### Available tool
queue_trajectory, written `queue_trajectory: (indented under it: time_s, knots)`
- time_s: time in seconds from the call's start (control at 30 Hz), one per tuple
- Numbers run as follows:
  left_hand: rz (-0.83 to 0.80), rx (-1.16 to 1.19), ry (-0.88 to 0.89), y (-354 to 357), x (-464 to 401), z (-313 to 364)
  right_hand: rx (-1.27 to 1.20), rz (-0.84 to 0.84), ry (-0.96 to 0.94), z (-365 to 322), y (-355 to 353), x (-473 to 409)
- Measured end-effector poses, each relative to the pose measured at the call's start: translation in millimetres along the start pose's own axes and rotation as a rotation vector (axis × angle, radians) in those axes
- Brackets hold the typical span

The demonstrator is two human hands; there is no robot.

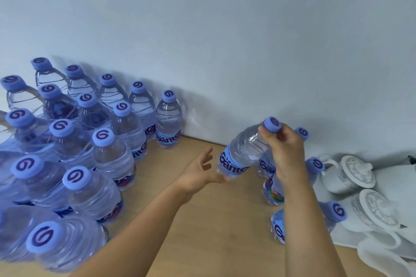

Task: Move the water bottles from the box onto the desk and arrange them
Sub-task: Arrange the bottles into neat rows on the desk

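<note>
A person's right hand (284, 141) pinches a water bottle (244, 152) by the neck just under its blue cap (272, 124), fingers curled around it, holding the bottle tilted above a wooden table (202, 220) with its base swung toward the left. The left hand (199, 172) reaches in below with palm up and fingers spread and relaxed, its fingertips at the bottle's base; whether they touch it cannot be told.

A large cluster of bottles (67, 153) with matching blue caps stands upright over the table's left side, packed close in rows that run from the near left edge to the back edge against a pale wall (225, 29). The end bottle (168, 119) of the back row stands slightly apart from its neighbours, at the wall.

Three more bottles (273, 191) stand in a line toward the right side of the table, partly hidden behind the right forearm.

Just beside them, at the right edge, a white teapot (346, 174) with grey patterned trim and a lidded white pot (376, 211) of the same pattern rest on a white tray (351, 245).
</note>
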State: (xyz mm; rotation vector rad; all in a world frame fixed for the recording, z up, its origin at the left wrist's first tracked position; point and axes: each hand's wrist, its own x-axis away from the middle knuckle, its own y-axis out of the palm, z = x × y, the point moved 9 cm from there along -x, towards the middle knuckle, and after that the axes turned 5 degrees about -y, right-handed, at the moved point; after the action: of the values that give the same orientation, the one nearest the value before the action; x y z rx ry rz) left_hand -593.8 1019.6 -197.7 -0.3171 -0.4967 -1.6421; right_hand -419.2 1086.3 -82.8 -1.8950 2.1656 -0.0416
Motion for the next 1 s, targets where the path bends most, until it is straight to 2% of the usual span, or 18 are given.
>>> queue_trajectory:
  time_s: [0.1, 0.17, 0.3, 0.33, 0.43, 0.57, 0.77, 0.83, 0.93, 1.0]
  knots:
    - [-0.206, 0.145, 0.066, 14, 17, 9, -0.399, -0.181, 0.05, -22, 26, 2]
    - [-0.216, 0.162, 0.109, 17, 26, 11, -0.464, -0.244, 0.075, -29, 45, 7]
    - [0.106, 0.235, 0.18, -12, 35, 8, 0.063, -0.326, 0.031, -24, 71, 16]
    - [0.151, 0.248, 0.188, -19, 38, 7, 0.13, -0.326, 0.048, -20, 76, 18]
    - [0.174, 0.235, 0.162, -34, 45, -1, 0.207, -0.296, 0.07, -19, 90, 22]
    - [0.184, 0.237, 0.13, -48, 53, -6, 0.249, -0.351, 0.083, -23, 120, 24]
    - [0.223, 0.316, 0.102, -73, 55, -21, 0.204, -0.603, 0.143, -20, 166, 27]
    - [0.295, 0.387, 0.082, -78, 55, -30, 0.241, -0.594, 0.145, -15, 176, 27]
    - [0.515, 0.461, 0.082, -91, 52, -42, 0.322, -0.483, 0.091, -12, 190, 27]
    - [0.596, 0.462, 0.061, -96, 50, -49, 0.381, -0.419, 0.04, -12, 198, 28]
